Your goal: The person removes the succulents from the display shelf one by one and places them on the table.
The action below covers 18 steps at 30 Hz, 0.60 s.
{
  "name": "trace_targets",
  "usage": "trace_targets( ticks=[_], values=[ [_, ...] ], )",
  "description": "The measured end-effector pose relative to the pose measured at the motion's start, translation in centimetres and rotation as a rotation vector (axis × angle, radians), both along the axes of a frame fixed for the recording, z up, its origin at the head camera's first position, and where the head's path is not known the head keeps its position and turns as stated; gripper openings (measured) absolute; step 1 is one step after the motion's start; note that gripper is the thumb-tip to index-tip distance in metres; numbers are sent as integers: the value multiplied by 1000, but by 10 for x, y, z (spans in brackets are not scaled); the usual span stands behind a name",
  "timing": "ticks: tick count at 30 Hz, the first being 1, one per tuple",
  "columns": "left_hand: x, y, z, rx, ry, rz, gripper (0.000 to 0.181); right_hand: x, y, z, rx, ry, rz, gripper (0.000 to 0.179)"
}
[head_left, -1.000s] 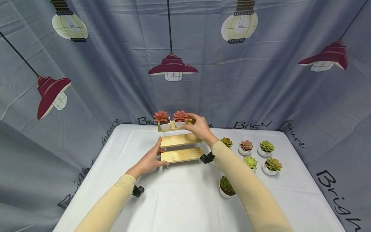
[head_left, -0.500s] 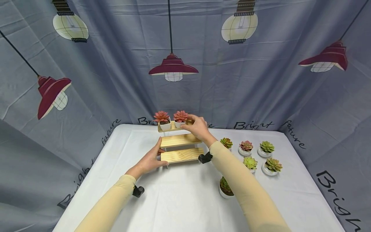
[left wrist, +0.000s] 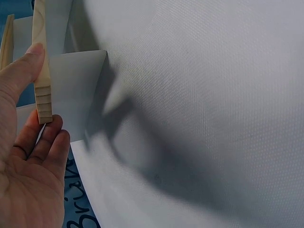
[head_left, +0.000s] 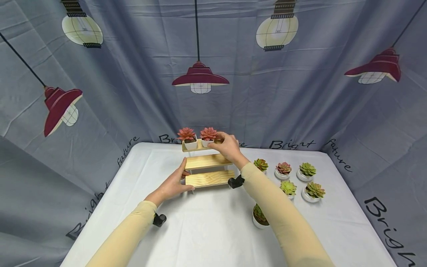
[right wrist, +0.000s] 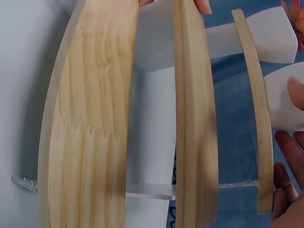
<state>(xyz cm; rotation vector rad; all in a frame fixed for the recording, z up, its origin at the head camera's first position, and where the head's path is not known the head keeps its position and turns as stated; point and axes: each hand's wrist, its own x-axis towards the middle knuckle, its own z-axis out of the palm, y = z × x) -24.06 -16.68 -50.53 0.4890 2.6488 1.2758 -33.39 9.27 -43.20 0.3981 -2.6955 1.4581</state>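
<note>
A three-tier wooden shelf stand [head_left: 209, 178] with clear supports stands on the white table. My left hand [head_left: 171, 184] grips its left side; in the left wrist view the thumb lies on one wooden board [left wrist: 42, 71] and fingers reach its end. On the top board [right wrist: 260, 114], my right hand [head_left: 230, 147] pinches the white pot of a red succulent [head_left: 208, 134]. The right wrist view has the thumb against that pot [right wrist: 282, 97], other fingers near the board's end. Left of it on the same board sits another red potted succulent [head_left: 186, 134].
Several potted succulents stand right of the stand, including a reddish one [head_left: 283, 168], a light green one [head_left: 307, 169] and a dark green one [head_left: 260, 215] partly behind the right sleeve [head_left: 280, 207]. A grey printed curtain [head_left: 213, 107] hangs behind the table [head_left: 207, 230].
My right wrist and sleeve have shifted slightly left, with the fingers still on the pot. The left hand, the stand and the other succulents have stayed put.
</note>
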Motion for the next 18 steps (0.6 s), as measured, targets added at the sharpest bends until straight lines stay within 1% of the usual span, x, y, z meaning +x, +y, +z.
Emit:
trace_targets(
  ticks=[8, 18],
  values=[
    [0, 0, 1, -7, 1, 3, 123, -1, 0, -1, -12, 8, -1, 56],
    [0, 0, 1, -1, -9, -2, 124, 0, 1, 0, 10, 24, 3, 58]
  ],
)
